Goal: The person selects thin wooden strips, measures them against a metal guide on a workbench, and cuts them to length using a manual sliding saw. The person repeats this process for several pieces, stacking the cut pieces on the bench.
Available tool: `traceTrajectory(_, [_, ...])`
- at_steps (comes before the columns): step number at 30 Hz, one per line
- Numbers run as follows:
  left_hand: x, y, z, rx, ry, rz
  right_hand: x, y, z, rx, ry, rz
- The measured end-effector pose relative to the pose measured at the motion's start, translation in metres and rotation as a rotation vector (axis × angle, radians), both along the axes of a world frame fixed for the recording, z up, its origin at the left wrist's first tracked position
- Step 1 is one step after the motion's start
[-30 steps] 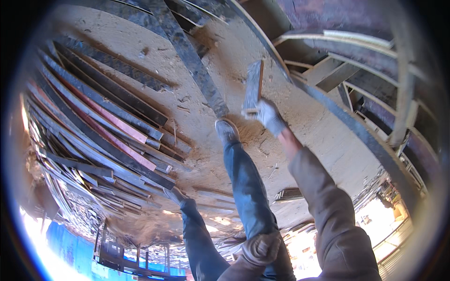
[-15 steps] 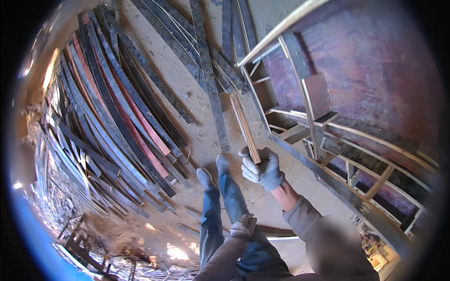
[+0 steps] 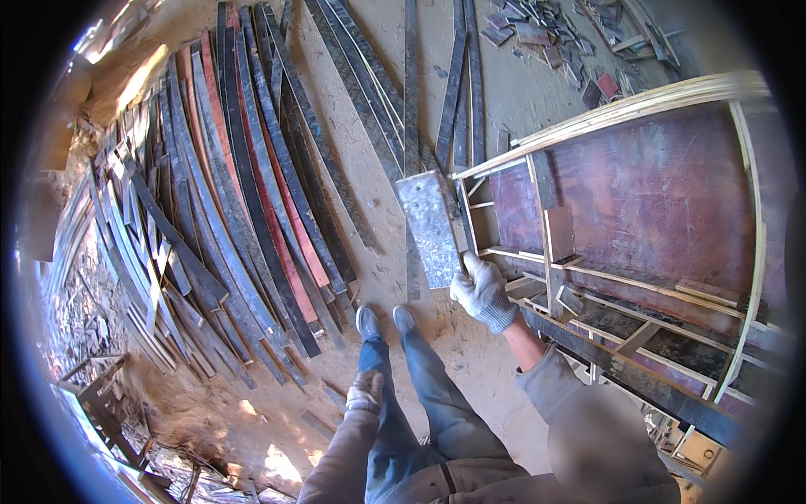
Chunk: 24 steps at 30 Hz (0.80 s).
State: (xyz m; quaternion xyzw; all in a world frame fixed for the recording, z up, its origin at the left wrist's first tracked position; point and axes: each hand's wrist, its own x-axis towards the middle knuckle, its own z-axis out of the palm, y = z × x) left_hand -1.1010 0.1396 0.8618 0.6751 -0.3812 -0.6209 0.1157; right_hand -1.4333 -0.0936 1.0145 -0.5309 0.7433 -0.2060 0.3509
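My right hand (image 3: 484,294), in a pale knit glove, grips the near end of a short plywood board (image 3: 430,227). The board's broad, worn face, grey and mottled with white, faces up. Its far end reaches out beside the corner of a wooden frame panel (image 3: 663,185). My left hand (image 3: 365,392), gloved too, hangs by my left thigh above the floor. Its back faces me and its fingers are mostly hidden, so whether they are open or closed does not show.
Long dark and red strips (image 3: 252,185) lie fanned out on the dusty floor to the left. More strips (image 3: 361,84) stretch away ahead. Scrap pieces (image 3: 546,42) are heaped beyond the panel. A dark metal rack (image 3: 101,378) stands at lower left.
My right hand has turned the board from edge-on to showing its broad face. My left hand has swung left, away from my right leg. The view has shifted, showing more of the panel.
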Motion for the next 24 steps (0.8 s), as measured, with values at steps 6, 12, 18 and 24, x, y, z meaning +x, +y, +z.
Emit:
traceTrajectory(6, [0.004, -0.013, -0.013, -0.013, 0.067, 0.120, 0.018, -0.023, 0.032, -0.260, 0.440, 0.183])
traceTrajectory(12, [0.001, -0.007, 0.035, 0.072, -0.083, -0.077, 0.020, -0.020, -0.008, -0.156, 0.109, 0.059])
traceTrajectory(18, [-0.020, -0.018, 0.048, 0.078, -0.194, -0.162, 0.016, 0.050, -0.057, 0.865, -0.650, -0.167])
traceTrajectory(24, [-0.052, -0.034, 0.049, 0.043, -0.249, -0.128, -0.026, 0.078, -0.055, 1.290, -0.954, -0.252])
